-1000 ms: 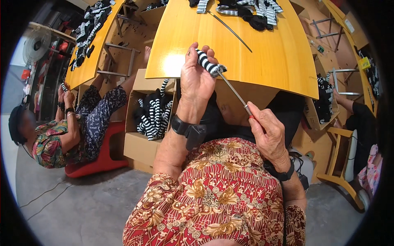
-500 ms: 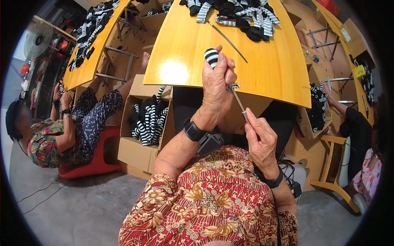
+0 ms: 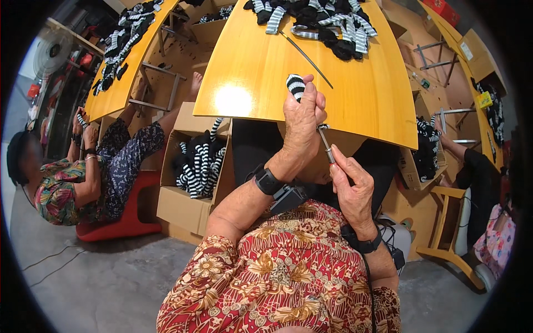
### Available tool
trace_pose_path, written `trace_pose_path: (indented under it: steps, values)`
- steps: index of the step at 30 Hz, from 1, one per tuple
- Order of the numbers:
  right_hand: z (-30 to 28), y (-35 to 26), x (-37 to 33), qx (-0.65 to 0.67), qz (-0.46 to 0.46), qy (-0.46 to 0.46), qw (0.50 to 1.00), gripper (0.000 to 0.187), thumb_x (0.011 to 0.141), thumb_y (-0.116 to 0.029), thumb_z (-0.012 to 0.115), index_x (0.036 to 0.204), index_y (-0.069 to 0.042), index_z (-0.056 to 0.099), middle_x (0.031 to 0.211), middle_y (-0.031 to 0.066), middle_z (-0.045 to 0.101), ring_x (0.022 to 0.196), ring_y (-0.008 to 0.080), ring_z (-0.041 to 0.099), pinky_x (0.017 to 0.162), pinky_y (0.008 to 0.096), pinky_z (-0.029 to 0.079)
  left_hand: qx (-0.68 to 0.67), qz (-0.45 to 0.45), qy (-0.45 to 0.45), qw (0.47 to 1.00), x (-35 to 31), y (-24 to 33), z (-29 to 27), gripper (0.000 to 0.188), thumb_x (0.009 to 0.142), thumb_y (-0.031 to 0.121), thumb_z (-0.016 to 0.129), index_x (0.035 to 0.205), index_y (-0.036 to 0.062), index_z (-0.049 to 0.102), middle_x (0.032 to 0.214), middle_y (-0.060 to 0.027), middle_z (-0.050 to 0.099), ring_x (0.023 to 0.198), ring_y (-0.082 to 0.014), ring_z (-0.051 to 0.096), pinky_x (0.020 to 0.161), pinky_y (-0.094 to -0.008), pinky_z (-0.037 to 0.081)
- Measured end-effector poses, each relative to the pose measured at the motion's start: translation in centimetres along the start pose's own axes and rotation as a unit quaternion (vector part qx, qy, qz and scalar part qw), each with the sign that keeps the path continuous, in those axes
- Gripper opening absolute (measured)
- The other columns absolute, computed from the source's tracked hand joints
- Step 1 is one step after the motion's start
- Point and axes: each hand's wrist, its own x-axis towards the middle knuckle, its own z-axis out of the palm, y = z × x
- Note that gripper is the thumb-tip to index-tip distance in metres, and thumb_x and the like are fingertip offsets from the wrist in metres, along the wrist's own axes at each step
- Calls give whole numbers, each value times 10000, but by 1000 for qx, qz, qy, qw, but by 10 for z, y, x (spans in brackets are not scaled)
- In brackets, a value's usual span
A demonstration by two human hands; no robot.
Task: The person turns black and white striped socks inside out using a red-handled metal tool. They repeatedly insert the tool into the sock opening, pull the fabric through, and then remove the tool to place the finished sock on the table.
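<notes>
My left hand point(image 3: 301, 122) is closed round a black-and-white striped knitted piece point(image 3: 296, 86). The rounded end of the piece bulges out above the fist by the thumb. In my right hand point(image 3: 353, 188) is a thin metal-shafted tool point(image 3: 326, 145) with some red at its grip, pinched between thumb and fingers. The tool's tip meets a bit of knit at the lower side of my left fist, where the fingers hide how far it goes in. Both hands are just off the near edge of the yellow table point(image 3: 261, 83).
Striped and black knitwear point(image 3: 338, 28) is piled at the table's far end, near a dark thin rod point(image 3: 305, 55). An open cardboard box point(image 3: 183, 208) of striped knits stands at left. Another person point(image 3: 72, 183) sits on a red chair point(image 3: 127, 222); a second sits at right.
Both hands have shifted; the left fist is a little lower and further right. Less of the tool's shaft shows between the hands than before.
</notes>
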Motion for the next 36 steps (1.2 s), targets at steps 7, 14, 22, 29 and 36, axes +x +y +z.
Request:
trace_pose_path:
  steps: [7, 14, 22, 29, 36]
  values:
    - [-9, -7, 2, -28, -74, -15, 997, 349, 870, 43, 592, 1211, -23, 629, 748, 43, 545, 656, 90, 503, 585, 234, 424, -110, 1, -58, 992, -1, 36, -2, 476, 1014, 444, 379, 1262, 41, 429, 903, -90, 604, 522, -110, 448, 487, -223, 376]
    - [1, -7, -1, 45, -6, -30, 998, 348, 884, 24, 587, 1228, -24, 619, 738, 29, 533, 609, 76, 489, 548, 222, 413, -18, 181, -19, 983, 14, 40, -3, 281, 996, 340, 496, 1070, 71, 468, 999, -111, 599, 522, -72, 446, 466, -191, 350]
    - [-8, -8, 0, 144, 42, -51, 987, 342, 917, -13, 565, 1255, -43, 607, 747, 11, 554, 571, 51, 482, 491, 190, 388, 7, 149, -41, 988, 5, 34, 14, 338, 980, 191, 546, 1261, 80, 394, 756, -24, 559, 494, -18, 366, 427, -156, 271]
    - [-13, -5, 0, 222, 97, -74, 968, 319, 942, -55, 553, 1257, -56, 607, 770, 43, 606, 542, 56, 508, 452, 181, 387, 15, 88, -55, 994, -5, 29, 19, 406, 990, 212, 529, 1335, 64, 375, 672, 26, 472, 465, -12, 293, 423, -163, 250]
    - [-10, 0, 6, 291, 108, -72, 948, 310, 940, -65, 566, 1246, -36, 601, 769, 58, 610, 542, 71, 524, 444, 186, 393, 19, 45, -82, 995, -14, 17, 16, 403, 994, 296, 518, 1286, 31, 436, 634, 47, 428, 460, -8, 301, 423, -171, 255]
